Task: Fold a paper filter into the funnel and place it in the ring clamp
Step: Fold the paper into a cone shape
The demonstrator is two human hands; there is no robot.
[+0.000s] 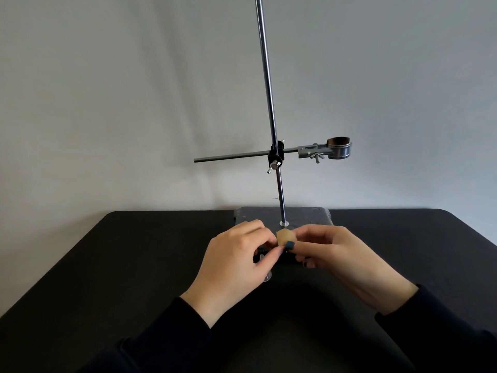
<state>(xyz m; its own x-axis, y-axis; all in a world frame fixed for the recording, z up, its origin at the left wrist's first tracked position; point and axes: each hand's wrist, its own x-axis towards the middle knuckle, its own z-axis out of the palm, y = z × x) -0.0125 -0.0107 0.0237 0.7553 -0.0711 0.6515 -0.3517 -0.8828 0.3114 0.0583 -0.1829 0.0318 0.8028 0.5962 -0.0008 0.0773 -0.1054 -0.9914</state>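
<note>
A small tan paper filter, folded, is pinched between the fingertips of my left hand and my right hand just above the table. A clear funnel lies on the table under my left hand, mostly hidden and hard to make out. The ring clamp sits at the right end of a horizontal arm on the stand, well above and to the right of my hands. Nothing is in the ring.
The stand's upright rod rises from a dark base plate at the back edge of the black table. A horizontal bar sticks out to the left. A pale wall is behind.
</note>
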